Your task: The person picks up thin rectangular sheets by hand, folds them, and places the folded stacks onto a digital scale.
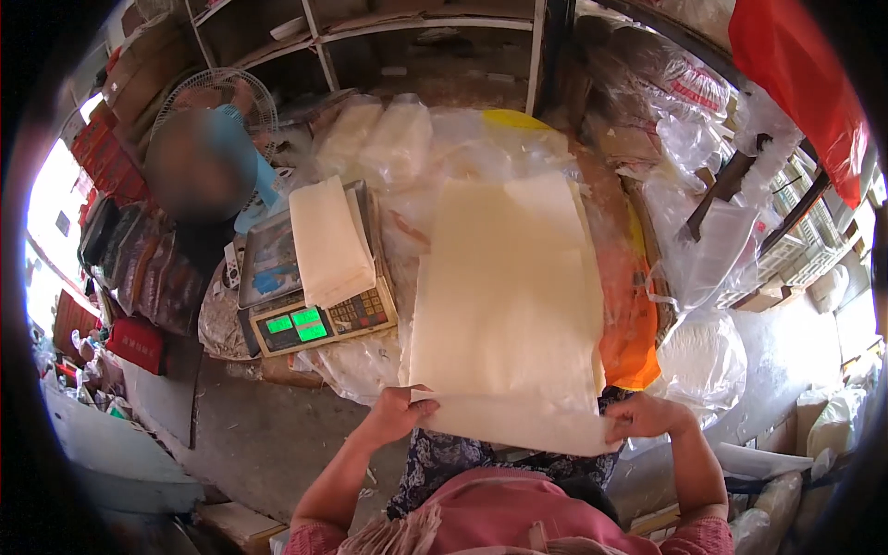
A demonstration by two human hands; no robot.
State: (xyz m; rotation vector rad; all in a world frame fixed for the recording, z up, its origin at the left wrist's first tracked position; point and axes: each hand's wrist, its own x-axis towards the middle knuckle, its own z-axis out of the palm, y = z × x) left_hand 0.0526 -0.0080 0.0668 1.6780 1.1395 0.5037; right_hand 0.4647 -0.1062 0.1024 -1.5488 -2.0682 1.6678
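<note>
A large pale cream sheet lies on a stack of similar sheets in front of me. Its near edge hangs past the table toward my lap. My left hand pinches the near left corner between thumb and fingers. At the near right corner, my right hand grips the same edge, so it is stretched between the two hands. To the left, a folded cream bundle rests on the pan of a digital scale with a lit green display. I cannot tell what the sheets are made of.
Wrapped cream packs lie at the table's back. An orange plastic bag runs along the right edge. A blue fan stands back left, partly behind a blurred patch. Shelves line the back; clear plastic bags hang at right.
</note>
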